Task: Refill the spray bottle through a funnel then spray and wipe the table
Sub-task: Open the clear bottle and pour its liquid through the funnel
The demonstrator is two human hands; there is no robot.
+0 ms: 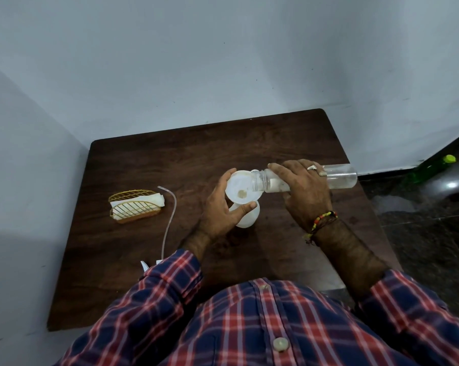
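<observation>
1. While your right hand (303,191) gripped a clear plastic bottle (339,177) tipped on its side, its open mouth lay over the rim of the white funnel (240,187).
2. You had the fingers of that hand curled over the bottle's middle, with a ring on one finger and a beaded band at the wrist.
3. Your left hand (220,210) cupped the funnel, fingers round its far rim and thumb pressed on its near edge.
4. You held the funnel seated in the top of a white spray bottle (245,219), which stood on the dark wooden table (133,165) near its middle; your hand hid most of that bottle.
5. Whether liquid was running out of the clear bottle could not be told, though a pale patch showed at the funnel's bottom.
6. You had a thin clear tube (170,215) lying on the table to the left of your left hand, its lower end passing behind your plaid sleeve.
7. You had a gold wire napkin holder (134,207) with white napkins further left, well apart from the funnel.
8. You had a green bottle (429,170) on the floor to the right, beyond the table.
</observation>
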